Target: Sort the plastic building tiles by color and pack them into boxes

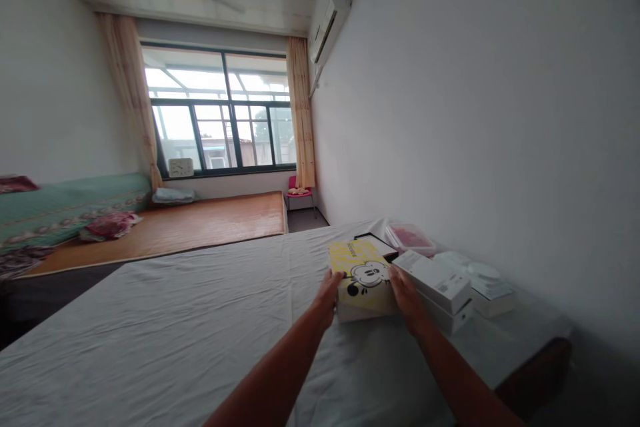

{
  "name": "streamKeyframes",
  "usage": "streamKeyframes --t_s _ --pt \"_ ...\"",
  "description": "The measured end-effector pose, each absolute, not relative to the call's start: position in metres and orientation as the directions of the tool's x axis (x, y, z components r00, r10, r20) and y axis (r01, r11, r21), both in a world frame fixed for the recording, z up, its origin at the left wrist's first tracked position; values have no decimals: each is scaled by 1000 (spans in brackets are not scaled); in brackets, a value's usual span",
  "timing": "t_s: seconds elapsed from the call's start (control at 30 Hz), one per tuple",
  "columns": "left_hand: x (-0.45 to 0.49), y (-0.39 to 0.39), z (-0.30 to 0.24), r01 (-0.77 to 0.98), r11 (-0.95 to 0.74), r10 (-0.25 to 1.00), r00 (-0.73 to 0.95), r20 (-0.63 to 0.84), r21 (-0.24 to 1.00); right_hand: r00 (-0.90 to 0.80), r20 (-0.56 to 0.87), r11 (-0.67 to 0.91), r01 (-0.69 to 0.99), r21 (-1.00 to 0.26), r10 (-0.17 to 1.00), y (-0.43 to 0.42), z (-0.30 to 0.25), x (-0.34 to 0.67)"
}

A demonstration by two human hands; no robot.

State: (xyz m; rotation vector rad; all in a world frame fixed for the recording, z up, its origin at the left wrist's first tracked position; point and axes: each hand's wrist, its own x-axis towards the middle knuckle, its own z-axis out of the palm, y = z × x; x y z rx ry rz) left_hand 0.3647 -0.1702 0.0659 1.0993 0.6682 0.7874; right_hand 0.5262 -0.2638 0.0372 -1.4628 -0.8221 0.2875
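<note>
A yellow box [363, 277] with a cartoon drawing on its lid lies on the white sheet [200, 320] of a bed. My left hand [329, 293] grips its near left side, fingers curled round the edge. My right hand [406, 297] holds its near right side the same way. Both forearms reach in from the bottom of the view. White boxes [440, 283] lie stacked just right of my right hand.
A black-framed item [376, 241] and a clear container with something pink [410, 238] lie behind the yellow box. More white boxes [487, 287] sit along the right wall. A wooden platform bed [200, 223], a window and a pink chair [299, 193] lie farther off.
</note>
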Motion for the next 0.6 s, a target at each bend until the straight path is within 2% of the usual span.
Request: streamKeyframes --t_s 0.13,0.2,0.3,0.37,0.4,0.5,0.6 --pt "391 -162 54 -376 287 839 542 -42 881 737 309 95 319 -943 601 -256 24 530" --pt "393 -167 50 -395 286 837 547 -26 873 707 367 103 387 -916 605 -257 17 533" --pt "382 -179 47 -372 232 810 586 34 899 652 589 96 628 -773 478 -264 16 531" --pt "364 -183 48 -291 166 800 598 43 942 569 729 65 770 -635 380 -272 26 517" --pt "353 -183 48 -230 130 807 590 32 964 514 773 68 815 -575 372 -276 34 505" --pt "313 -176 49 -58 40 816 578 1 998 286 798 231 857 -461 530 -283 67 451" --pt "272 -166 49 -44 -20 798 601 43 999 13 702 438 773 -459 712 -272 94 387"
